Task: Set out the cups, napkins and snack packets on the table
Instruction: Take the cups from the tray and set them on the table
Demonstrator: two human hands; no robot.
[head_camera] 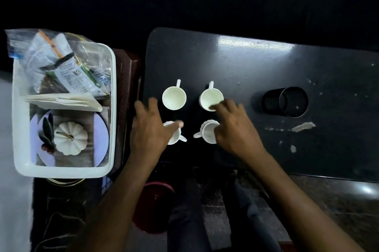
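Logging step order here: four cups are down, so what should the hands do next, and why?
Probably let go of the near cups and send the left hand to the tub: the napkins and snack packets are not yet on the table.

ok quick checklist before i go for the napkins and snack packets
1. Four white handled cups on the dark table: ok; far pair, near pair.
2. Left hand free: cannot tell, fingers over a near cup.
3. Right hand free: cannot tell.
4. Folded cream napkins in the white plastic tub: ok.
5. Snack packets in the clear bag: ok, bagged.
6. Table space: ok, beyond the black cylindrical holder.
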